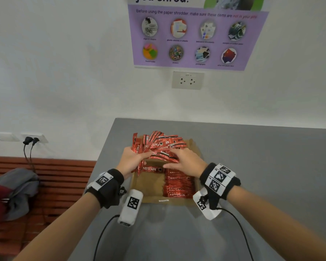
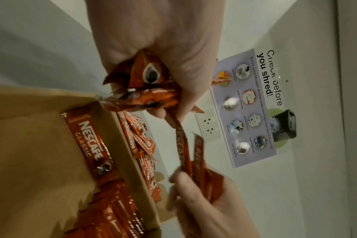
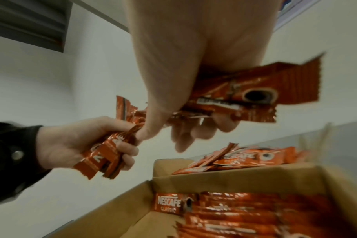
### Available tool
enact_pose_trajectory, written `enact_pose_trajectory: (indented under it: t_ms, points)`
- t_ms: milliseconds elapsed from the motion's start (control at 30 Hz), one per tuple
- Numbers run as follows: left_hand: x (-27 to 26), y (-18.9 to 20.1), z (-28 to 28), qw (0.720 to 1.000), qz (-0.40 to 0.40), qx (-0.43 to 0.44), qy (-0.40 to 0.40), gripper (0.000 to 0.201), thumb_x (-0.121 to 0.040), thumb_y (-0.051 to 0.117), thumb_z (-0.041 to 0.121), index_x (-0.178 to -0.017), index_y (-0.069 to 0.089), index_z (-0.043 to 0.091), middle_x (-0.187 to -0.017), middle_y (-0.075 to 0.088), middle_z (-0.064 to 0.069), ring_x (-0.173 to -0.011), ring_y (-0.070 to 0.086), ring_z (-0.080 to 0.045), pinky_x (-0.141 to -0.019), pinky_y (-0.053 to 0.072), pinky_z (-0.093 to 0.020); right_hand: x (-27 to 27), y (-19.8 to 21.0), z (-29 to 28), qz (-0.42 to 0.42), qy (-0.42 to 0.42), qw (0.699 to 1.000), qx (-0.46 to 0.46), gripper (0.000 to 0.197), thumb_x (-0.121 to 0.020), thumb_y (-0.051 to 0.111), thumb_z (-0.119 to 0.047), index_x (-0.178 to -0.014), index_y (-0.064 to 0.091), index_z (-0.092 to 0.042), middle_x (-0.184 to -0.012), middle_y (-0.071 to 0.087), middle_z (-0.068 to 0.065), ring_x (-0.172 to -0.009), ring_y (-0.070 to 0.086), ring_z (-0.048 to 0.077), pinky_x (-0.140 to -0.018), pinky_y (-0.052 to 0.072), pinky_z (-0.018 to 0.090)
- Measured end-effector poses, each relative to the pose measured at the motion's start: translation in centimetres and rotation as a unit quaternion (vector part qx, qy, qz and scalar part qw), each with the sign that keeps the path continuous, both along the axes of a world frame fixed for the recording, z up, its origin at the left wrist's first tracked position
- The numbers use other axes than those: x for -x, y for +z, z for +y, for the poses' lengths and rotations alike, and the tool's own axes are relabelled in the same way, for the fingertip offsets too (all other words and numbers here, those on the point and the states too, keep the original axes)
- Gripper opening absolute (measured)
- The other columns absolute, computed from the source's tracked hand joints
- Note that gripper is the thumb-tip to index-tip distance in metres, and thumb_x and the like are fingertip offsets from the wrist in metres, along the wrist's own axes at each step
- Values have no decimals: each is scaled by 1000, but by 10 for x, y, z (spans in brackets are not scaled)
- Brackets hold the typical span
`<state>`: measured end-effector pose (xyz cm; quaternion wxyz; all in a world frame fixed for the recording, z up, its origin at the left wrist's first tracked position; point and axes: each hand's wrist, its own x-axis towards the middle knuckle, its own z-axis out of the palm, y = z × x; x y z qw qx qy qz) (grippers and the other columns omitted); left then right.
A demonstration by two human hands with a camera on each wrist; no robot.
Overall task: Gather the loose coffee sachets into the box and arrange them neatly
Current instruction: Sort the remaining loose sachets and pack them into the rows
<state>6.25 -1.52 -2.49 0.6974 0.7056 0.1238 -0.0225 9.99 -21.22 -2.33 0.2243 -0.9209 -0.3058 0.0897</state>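
Red sachets (image 1: 159, 146) marked "NESCAFE CLASSIC" lie heaped beyond the cardboard box (image 1: 151, 185) and stacked inside it, while the left hand (image 1: 133, 160) and right hand (image 1: 184, 160) each clutch a bunch above it.

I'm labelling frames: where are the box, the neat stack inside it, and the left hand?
box (image 1: 151, 199): head view, bare near wall.
neat stack (image 1: 179, 185): head view, middle of rows.
left hand (image 1: 131, 161): head view, back of hand.
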Motion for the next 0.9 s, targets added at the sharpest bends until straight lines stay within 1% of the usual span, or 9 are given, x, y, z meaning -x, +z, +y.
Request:
enact_pose_trajectory:
  t_ms: [67,167,300,433,533,600,667,800,900]
  points:
    - [1,-2,2,1000,-8,-18,9,8,-81,69,9,-85,63,11,-82,68,-8,-70,62,-22,-66,55,-30,-1,-1,-11,6,-23,1000,-15,44,-87,56,-46,-113,57,-12,-107,65,1,-87,62,13,-78,52,26]
    - [6,-4,4,998,-30,-52,8,11,-81,69,7,-88,61,10,-72,63,1,-52,60,-2,-51,50,-14,-3,-3,-25,3,-81,996,-45,36,-93,47,-43,-110,57,-13,-99,67,3,-77,62,13,-74,55,31]
    - [8,-8,8,997,-39,-66,-1,24,-80,70,9,-103,62,9,-86,67,2,-65,64,-2,-58,52,-14,-3,-3,-25,19,-124,984,-127,35,-90,52,-42,-110,61,-14,-99,68,1,-82,64,13,-78,53,31]
    - [7,-6,8,997,-51,-55,-8,19,-81,68,7,-98,62,11,-84,66,2,-65,66,0,-60,53,-14,3,0,-5,55,-68,986,-140,30,-85,63,-37,-82,61,-7,-75,62,0,-63,55,14,-61,43,20]
    - [4,-8,7,994,-67,-76,31,23,-80,70,11,-102,64,5,-87,69,-4,-76,67,-11,-71,55,-24,4,6,7,-2,-46,987,-156,15,-84,67,-28,-89,65,-14,-86,65,-4,-78,60,10,-73,49,20]
    - [2,-9,7,994,-49,-79,57,24,-82,69,17,-100,66,1,-77,68,-5,-66,63,-14,-68,54,-28,3,8,9,-85,-54,984,-144,23,-84,68,-23,-106,68,-16,-104,67,-1,-94,62,12,-85,50,27]
    - [2,-10,8,999,-2,7,49,28,-87,63,23,-102,65,0,-77,71,-8,-52,58,-9,-58,52,-23,1,8,9,-131,-59,980,-134,33,-83,68,-15,-115,65,-21,-113,64,-2,-100,60,12,-89,50,29]
    - [3,-6,9,964,64,256,17,30,-92,54,31,-93,65,3,-85,70,-15,-41,50,-7,-46,49,-20,5,4,4,-188,-15,979,-77,45,-79,63,0,-116,65,-25,-110,62,-1,-88,62,16,-73,54,36]
    - [4,-4,8,978,54,204,9,20,-84,65,24,-87,66,5,-77,71,-10,-47,55,-9,-47,49,-19,5,3,-1,-206,16,977,-45,53,-74,63,4,-118,64,-25,-110,61,-1,-81,63,19,-67,55,38]
